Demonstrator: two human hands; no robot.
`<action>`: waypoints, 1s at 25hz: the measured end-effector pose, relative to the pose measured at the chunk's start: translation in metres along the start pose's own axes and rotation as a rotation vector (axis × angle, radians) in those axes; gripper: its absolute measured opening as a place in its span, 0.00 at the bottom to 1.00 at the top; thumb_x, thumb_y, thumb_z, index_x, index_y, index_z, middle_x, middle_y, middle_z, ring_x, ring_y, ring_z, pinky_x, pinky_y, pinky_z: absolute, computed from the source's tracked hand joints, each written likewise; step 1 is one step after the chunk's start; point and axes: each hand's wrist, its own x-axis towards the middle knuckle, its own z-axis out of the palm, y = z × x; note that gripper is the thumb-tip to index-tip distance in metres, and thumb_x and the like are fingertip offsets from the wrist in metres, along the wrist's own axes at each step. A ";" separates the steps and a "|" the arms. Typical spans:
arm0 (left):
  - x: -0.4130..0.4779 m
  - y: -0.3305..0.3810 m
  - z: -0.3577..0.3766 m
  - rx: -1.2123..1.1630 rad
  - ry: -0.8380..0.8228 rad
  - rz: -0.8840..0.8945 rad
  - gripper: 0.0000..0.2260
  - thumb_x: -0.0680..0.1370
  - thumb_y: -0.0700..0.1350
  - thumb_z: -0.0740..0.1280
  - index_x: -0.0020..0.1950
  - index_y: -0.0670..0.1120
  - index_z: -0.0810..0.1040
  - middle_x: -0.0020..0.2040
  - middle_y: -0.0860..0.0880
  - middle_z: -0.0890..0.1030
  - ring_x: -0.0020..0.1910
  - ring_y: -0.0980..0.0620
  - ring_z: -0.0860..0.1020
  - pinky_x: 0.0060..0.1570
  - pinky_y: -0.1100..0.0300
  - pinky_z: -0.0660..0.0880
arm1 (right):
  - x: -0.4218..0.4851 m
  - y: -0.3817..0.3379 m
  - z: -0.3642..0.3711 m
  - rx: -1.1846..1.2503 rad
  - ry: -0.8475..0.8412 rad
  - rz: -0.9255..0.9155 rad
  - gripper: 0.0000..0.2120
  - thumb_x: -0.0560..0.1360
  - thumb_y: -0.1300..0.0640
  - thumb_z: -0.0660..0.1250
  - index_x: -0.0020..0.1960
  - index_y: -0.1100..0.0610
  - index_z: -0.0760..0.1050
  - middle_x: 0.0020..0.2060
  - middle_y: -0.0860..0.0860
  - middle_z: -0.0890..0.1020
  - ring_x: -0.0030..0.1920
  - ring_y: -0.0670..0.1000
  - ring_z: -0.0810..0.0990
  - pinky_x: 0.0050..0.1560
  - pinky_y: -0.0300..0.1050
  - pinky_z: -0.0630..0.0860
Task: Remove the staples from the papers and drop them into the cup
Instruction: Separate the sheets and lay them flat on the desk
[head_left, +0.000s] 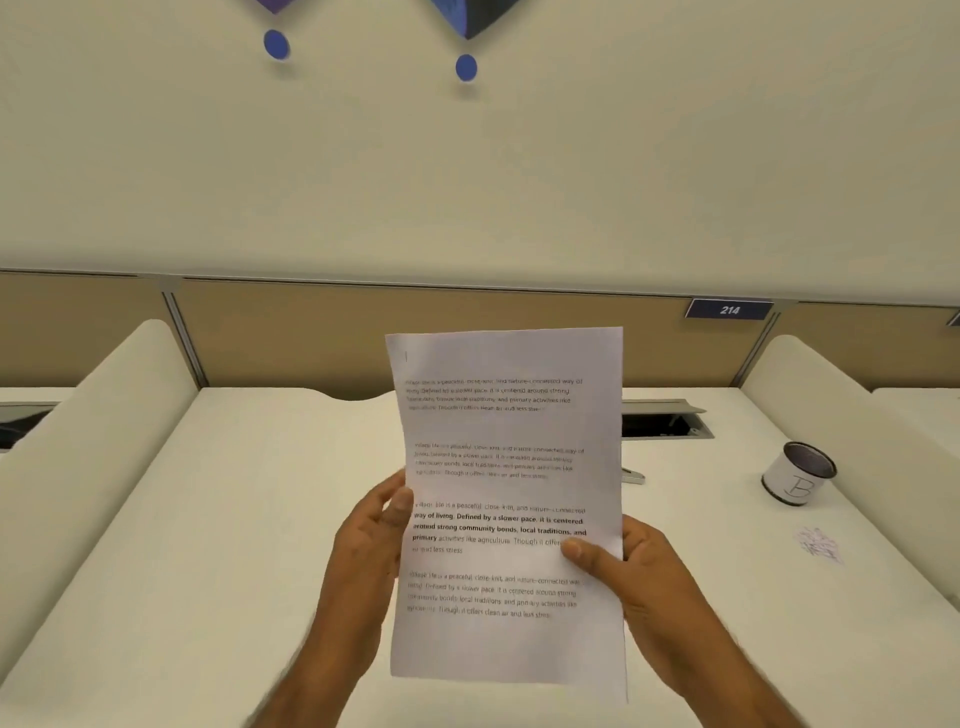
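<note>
Papers (509, 493) stand upright above the worktop (249, 519), pinched at both side edges: my left hand (371, 540) grips the left edge, my right hand (644, 571) the right, thumbs (576, 551) in front and fingers (638, 532) behind. Well apart to the right, the cup (797, 475) stands on the worktop.

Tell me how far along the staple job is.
Done: nothing that shows; the cup is too dark inside to tell. In hand: left hand and right hand grip the papers upright above the desk, what looks like a staple in their top left corner. Left: pull it and drop it into the cup.
</note>
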 end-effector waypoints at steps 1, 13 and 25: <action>0.001 -0.005 -0.003 -0.026 -0.057 -0.031 0.22 0.77 0.65 0.67 0.66 0.55 0.82 0.58 0.49 0.88 0.57 0.46 0.87 0.53 0.51 0.84 | 0.003 0.005 -0.001 0.005 -0.026 0.051 0.12 0.76 0.61 0.72 0.59 0.55 0.83 0.57 0.58 0.86 0.56 0.62 0.85 0.55 0.55 0.83; 0.126 -0.076 -0.013 0.098 0.157 -0.275 0.12 0.87 0.46 0.61 0.54 0.46 0.85 0.50 0.45 0.90 0.47 0.44 0.89 0.42 0.52 0.84 | 0.132 0.100 0.006 -0.170 0.269 0.385 0.06 0.77 0.65 0.64 0.46 0.69 0.74 0.41 0.62 0.84 0.40 0.59 0.79 0.43 0.50 0.71; 0.315 -0.143 -0.002 0.355 0.199 -0.351 0.14 0.88 0.45 0.59 0.54 0.41 0.83 0.51 0.44 0.88 0.50 0.42 0.87 0.58 0.41 0.83 | 0.323 0.165 -0.012 -0.255 0.445 0.386 0.03 0.73 0.66 0.67 0.42 0.63 0.80 0.42 0.57 0.86 0.44 0.59 0.84 0.44 0.51 0.80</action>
